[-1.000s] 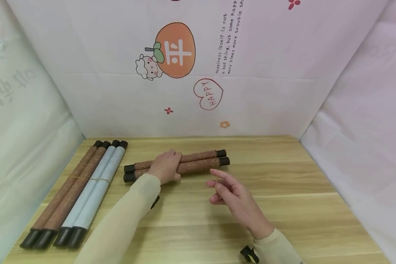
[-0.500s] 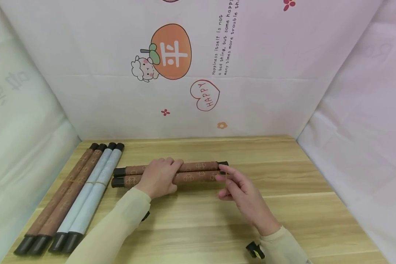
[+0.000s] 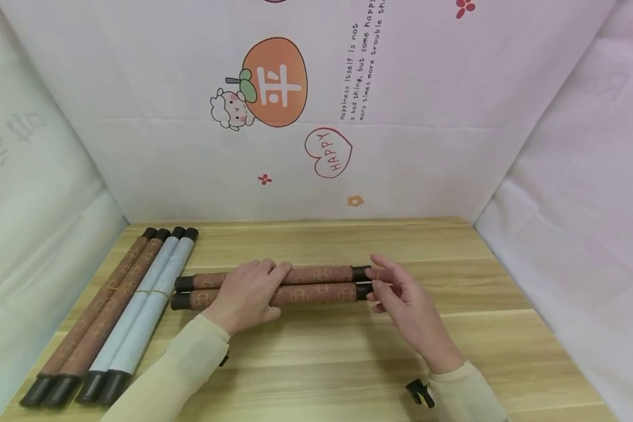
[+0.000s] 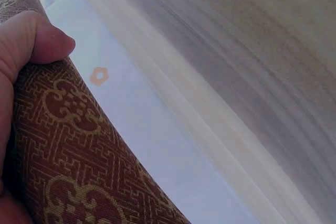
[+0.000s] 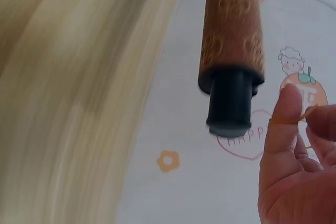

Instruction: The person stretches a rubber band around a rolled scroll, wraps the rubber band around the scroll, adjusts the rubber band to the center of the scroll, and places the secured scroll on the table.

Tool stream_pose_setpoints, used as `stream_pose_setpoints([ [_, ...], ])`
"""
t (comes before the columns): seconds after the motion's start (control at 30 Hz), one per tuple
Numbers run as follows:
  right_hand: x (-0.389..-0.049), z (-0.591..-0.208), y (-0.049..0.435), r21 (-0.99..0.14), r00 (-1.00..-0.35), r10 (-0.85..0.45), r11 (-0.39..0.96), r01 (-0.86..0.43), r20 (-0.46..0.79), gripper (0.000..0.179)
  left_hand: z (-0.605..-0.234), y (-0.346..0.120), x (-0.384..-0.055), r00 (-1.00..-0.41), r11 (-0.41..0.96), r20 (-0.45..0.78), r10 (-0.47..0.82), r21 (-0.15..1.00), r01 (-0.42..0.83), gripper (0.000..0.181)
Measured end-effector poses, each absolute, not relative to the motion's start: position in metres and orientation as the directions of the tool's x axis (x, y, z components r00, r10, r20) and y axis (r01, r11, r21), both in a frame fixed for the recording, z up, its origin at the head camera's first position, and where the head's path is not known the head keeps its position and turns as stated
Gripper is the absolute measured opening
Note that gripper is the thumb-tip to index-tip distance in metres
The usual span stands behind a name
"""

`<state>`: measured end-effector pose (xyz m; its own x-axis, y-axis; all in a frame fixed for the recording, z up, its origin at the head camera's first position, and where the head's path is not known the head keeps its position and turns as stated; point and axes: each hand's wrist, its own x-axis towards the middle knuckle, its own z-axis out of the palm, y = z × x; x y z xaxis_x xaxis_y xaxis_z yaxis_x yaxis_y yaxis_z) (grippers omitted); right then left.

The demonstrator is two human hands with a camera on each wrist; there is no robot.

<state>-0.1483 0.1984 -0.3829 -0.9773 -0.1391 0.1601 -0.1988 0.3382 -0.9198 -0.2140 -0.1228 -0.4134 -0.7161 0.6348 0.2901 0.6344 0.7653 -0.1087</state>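
Note:
Two brown patterned scrolls (image 3: pixel 316 293) with black end knobs lie side by side in the middle of the head view. My left hand (image 3: pixel 248 299) grips both from above, left of their middle. In the left wrist view the thumb presses on the brown cloth (image 4: pixel 73 108) of one scroll. My right hand (image 3: pixel 408 305) is at the scrolls' right ends, its fingertips right by the black knobs. A thin yellowish rubber band (image 5: pixel 284 121) is looped over its thumb and fingers, held stretched in the right wrist view beside a black knob (image 5: pixel 230 103).
At the left of the wooden table (image 3: pixel 306 363) lie a brown pair of scrolls (image 3: pixel 97 310) and a light blue pair (image 3: pixel 142 316), each with a band round its middle. Printed white cloth (image 3: pixel 401 164) stands up behind the table and at both sides.
My left hand has brought the two scrolls nearer and slightly left, turning them more level. My right hand has shifted right to their ends, still with the rubber band.

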Motion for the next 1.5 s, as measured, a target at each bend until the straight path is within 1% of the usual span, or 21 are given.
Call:
stream_pose_setpoints([
  [0.2, -0.148, -0.376, 0.206, -0.889, -0.975, -0.153, 0.405, -0.213, 0.164, 0.053, -0.411, -0.129, -0.205, -0.701, 0.752, 0.312, 0.642, -0.075, 0.655, 0.083],
  [0.37, -0.148, -0.373, 0.212, -0.883, -0.978, -0.184, 0.437, -0.173, 0.1, 0.063, -0.41, -0.135, -0.2, -0.689, 0.743, 0.337, 0.642, -0.053, 0.667, 0.083],
  [0.57, -0.153, -0.375, 0.213, -0.892, -0.966, -0.259, 0.437, -0.113, -0.005, 0.079, -0.408, -0.14, -0.195, -0.659, 0.723, 0.381, 0.649, -0.039, 0.689, 0.083],
  [0.73, -0.156, -0.381, 0.208, -0.899, -0.949, -0.312, 0.424, -0.105, -0.037, 0.092, -0.406, -0.14, -0.19, -0.629, 0.696, 0.404, 0.664, -0.029, 0.717, 0.081],
  [0.83, -0.156, -0.383, 0.205, -0.898, -0.94, -0.339, 0.425, -0.113, -0.043, 0.096, -0.405, -0.138, -0.187, -0.615, 0.681, 0.413, 0.672, -0.019, 0.732, 0.081],
  [0.9, -0.156, -0.384, 0.203, -0.887, -0.94, -0.339, 0.446, -0.119, -0.044, 0.098, -0.405, -0.136, -0.186, -0.605, 0.674, 0.424, 0.674, -0.018, 0.739, 0.081],
  [1.1, -0.155, -0.384, 0.202, -0.808, -0.942, -0.336, 0.561, -0.181, -0.022, 0.098, -0.403, -0.129, -0.182, -0.569, 0.651, 0.461, 0.681, -0.024, 0.759, 0.082],
  [1.17, -0.154, -0.384, 0.202, -0.803, -0.939, -0.343, 0.565, -0.192, -0.017, 0.098, -0.403, -0.127, -0.181, -0.564, 0.648, 0.466, 0.682, -0.026, 0.762, 0.082],
  [1.4, -0.151, -0.385, 0.202, -0.813, -0.936, -0.351, 0.547, -0.201, -0.004, 0.096, -0.4, -0.121, -0.175, -0.578, 0.662, 0.435, 0.69, -0.057, 0.747, 0.086],
  [1.5, -0.15, -0.385, 0.202, -0.824, -0.936, -0.351, 0.531, -0.198, 0.0, 0.095, -0.397, -0.117, -0.172, -0.573, 0.659, 0.426, 0.7, -0.074, 0.749, 0.088],
])
